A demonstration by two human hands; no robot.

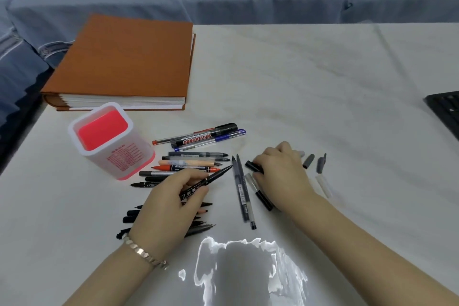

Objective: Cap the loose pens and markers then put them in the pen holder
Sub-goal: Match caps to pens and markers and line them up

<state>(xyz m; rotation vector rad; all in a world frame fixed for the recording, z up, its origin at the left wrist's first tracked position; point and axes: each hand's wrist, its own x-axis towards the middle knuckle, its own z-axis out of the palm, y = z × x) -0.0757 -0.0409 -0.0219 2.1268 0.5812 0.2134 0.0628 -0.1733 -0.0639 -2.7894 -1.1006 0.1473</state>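
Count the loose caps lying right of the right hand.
3: one grey cap next to the right hand, a second grey cap right of it, a clear cap nearer the camera. The hand may hide more.

The pen holder (111, 141) is set on the table (298, 77) at left, an album (124, 62) laid just behind it. Pens (188, 163) are spread to its right, loose caps (321, 163) farther right, a keyboard (444, 114) at the right edge.
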